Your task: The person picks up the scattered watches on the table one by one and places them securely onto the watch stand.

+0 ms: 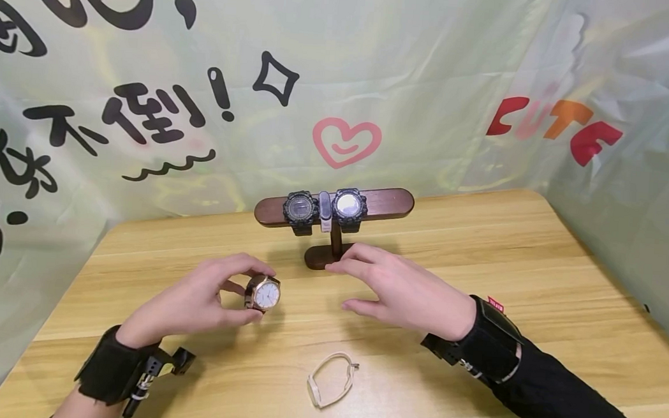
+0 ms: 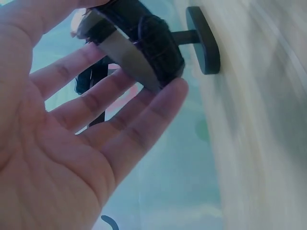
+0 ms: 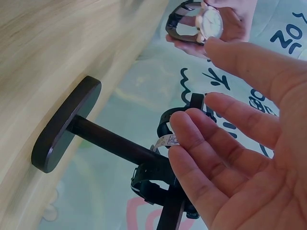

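Note:
My left hand grips a wristwatch between thumb and fingers, above the table; it has a white dial, a gold-coloured case and a dark strap closed in a loop. In the left wrist view the dark strap lies against the fingers. My right hand holds nothing, its fingers extended in front of the dark wooden watch stand. Two black sports watches hang on the stand's bar, with a slim pale-strapped band between them. Whether the right fingertips touch the stand's base is unclear.
A cream-strapped watch lies on its side in a loop on the wooden table, nearer to me than both hands. Behind the table hangs a pale printed cloth with lettering and a pink heart.

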Action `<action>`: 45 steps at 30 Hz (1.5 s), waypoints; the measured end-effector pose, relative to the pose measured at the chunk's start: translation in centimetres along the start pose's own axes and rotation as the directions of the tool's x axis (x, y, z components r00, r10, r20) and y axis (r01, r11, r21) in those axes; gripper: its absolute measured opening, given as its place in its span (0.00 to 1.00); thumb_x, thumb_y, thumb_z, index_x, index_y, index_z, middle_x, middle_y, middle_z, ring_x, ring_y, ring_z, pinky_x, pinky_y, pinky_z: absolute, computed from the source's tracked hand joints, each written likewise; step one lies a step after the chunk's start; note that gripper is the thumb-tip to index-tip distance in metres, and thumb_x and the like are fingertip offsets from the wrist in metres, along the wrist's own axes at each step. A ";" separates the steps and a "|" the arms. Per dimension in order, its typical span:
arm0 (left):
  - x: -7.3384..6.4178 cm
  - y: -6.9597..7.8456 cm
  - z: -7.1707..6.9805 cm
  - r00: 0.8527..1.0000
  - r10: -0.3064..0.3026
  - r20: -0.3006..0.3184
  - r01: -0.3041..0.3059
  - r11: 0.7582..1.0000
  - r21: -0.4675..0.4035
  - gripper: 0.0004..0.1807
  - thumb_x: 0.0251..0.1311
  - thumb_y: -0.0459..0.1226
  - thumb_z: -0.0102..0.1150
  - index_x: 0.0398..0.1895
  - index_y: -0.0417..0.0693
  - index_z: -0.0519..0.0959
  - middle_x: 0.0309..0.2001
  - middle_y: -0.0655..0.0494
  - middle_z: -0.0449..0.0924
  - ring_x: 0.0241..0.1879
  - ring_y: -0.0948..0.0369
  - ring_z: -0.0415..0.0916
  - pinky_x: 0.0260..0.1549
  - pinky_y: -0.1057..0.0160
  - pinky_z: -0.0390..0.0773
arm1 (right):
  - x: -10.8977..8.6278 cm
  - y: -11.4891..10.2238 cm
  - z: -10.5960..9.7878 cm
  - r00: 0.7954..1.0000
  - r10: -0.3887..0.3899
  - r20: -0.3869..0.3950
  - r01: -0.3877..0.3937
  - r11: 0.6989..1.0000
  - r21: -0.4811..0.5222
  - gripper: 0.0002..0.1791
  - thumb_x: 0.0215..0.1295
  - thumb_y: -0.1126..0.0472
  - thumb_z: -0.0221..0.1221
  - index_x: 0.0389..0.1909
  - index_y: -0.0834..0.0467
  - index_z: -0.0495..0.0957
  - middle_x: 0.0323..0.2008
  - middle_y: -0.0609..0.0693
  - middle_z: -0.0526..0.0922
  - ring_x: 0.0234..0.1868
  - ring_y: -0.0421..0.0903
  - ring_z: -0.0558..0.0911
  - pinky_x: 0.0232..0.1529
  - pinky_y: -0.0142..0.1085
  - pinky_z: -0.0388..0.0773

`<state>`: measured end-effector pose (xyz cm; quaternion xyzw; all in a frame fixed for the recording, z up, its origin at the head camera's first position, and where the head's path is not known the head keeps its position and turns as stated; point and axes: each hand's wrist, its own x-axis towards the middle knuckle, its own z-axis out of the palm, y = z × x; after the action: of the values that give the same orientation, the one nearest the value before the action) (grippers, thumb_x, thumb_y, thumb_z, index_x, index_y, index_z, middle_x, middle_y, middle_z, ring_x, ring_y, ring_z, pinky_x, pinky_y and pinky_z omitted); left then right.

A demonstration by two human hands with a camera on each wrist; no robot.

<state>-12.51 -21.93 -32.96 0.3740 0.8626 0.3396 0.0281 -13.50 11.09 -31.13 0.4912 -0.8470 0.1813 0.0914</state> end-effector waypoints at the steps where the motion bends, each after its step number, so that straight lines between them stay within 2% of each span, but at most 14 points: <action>1: 0.1 0.1 0.0 1.000 0.010 -0.007 -0.010 1.000 -0.009 0.33 0.46 0.37 0.74 0.59 0.56 0.73 0.54 0.65 0.74 0.47 0.63 0.75 0.41 0.65 0.81 | 0.0 0.0 0.0 1.000 0.000 -0.003 0.000 1.000 0.006 0.27 0.60 0.50 0.64 0.59 0.55 0.76 0.48 0.44 0.73 0.46 0.36 0.72 0.46 0.25 0.74; 6: 0.6 2.0 -0.2 0.996 0.025 -0.083 -0.033 0.996 -0.088 0.32 0.44 0.29 0.74 0.56 0.47 0.74 0.52 0.60 0.75 0.47 0.61 0.75 0.40 0.64 0.82 | -0.1 -0.1 -0.1 1.000 -0.005 -0.023 0.006 1.000 0.030 0.27 0.61 0.51 0.64 0.60 0.56 0.76 0.49 0.44 0.74 0.46 0.35 0.72 0.47 0.26 0.74; 11: 1.1 3.7 -0.2 0.980 0.024 -0.196 -0.058 0.984 -0.170 0.32 0.39 0.21 0.72 0.52 0.40 0.75 0.51 0.54 0.76 0.47 0.58 0.76 0.40 0.60 0.82 | 0.0 -0.2 -0.2 0.999 -0.011 -0.051 0.014 0.998 0.062 0.25 0.62 0.52 0.63 0.59 0.55 0.76 0.49 0.42 0.75 0.47 0.34 0.73 0.48 0.26 0.74; 18: 1.3 4.5 -0.2 0.961 -0.037 -0.276 -0.011 0.985 -0.170 0.30 0.43 0.28 0.74 0.52 0.52 0.75 0.49 0.63 0.76 0.49 0.62 0.75 0.41 0.62 0.81 | 0.1 -0.4 -0.3 0.996 -0.012 -0.086 0.019 0.997 0.080 0.23 0.63 0.51 0.63 0.57 0.54 0.77 0.47 0.40 0.75 0.44 0.32 0.73 0.43 0.24 0.74; 20: 1.4 4.7 -0.1 0.956 -0.042 -0.291 -0.011 0.984 -0.178 0.30 0.44 0.28 0.74 0.52 0.51 0.75 0.49 0.62 0.76 0.49 0.61 0.74 0.41 0.61 0.81 | 0.2 -0.4 -0.2 0.995 -0.015 -0.102 0.024 0.996 0.089 0.22 0.63 0.52 0.63 0.57 0.54 0.77 0.47 0.40 0.75 0.43 0.32 0.73 0.42 0.24 0.74; 26: 1.7 5.8 0.5 0.945 -0.050 -0.323 -0.028 0.972 -0.231 0.30 0.41 0.22 0.72 0.52 0.40 0.73 0.49 0.55 0.75 0.50 0.57 0.74 0.41 0.58 0.82 | 0.4 -0.7 0.1 0.989 -0.029 -0.142 0.047 0.991 0.126 0.19 0.63 0.53 0.63 0.54 0.54 0.79 0.45 0.39 0.77 0.40 0.31 0.74 0.39 0.23 0.75; 33: 2.1 7.2 1.4 0.938 -0.055 -0.343 -0.059 0.948 -0.312 0.30 0.42 0.21 0.71 0.52 0.37 0.71 0.50 0.50 0.74 0.50 0.55 0.73 0.40 0.55 0.82 | 0.7 -1.4 0.4 0.973 -0.071 -0.221 0.107 0.982 0.154 0.16 0.61 0.56 0.64 0.49 0.55 0.80 0.45 0.41 0.78 0.43 0.34 0.76 0.43 0.25 0.76; 40: 2.4 7.5 2.4 0.941 -0.036 -0.337 -0.098 0.922 -0.374 0.29 0.42 0.21 0.71 0.51 0.36 0.72 0.50 0.47 0.73 0.48 0.53 0.73 0.40 0.53 0.82 | 0.9 -2.1 0.6 0.954 -0.074 -0.289 0.135 0.971 0.195 0.22 0.60 0.55 0.65 0.54 0.58 0.78 0.46 0.41 0.76 0.44 0.31 0.72 0.41 0.22 0.74; 45: 2.5 7.6 3.0 0.946 -0.050 -0.320 -0.095 0.901 -0.424 0.30 0.43 0.23 0.72 0.52 0.37 0.71 0.51 0.48 0.72 0.49 0.51 0.74 0.42 0.54 0.81 | 0.9 -2.5 0.5 0.943 -0.082 -0.323 0.159 0.963 0.219 0.26 0.58 0.54 0.67 0.56 0.59 0.76 0.50 0.45 0.76 0.47 0.33 0.72 0.43 0.22 0.74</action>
<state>-8.64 -14.89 -30.14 0.3077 0.7536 0.5799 -0.0349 -11.84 9.03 -30.77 0.5153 -0.7614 0.3526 0.1741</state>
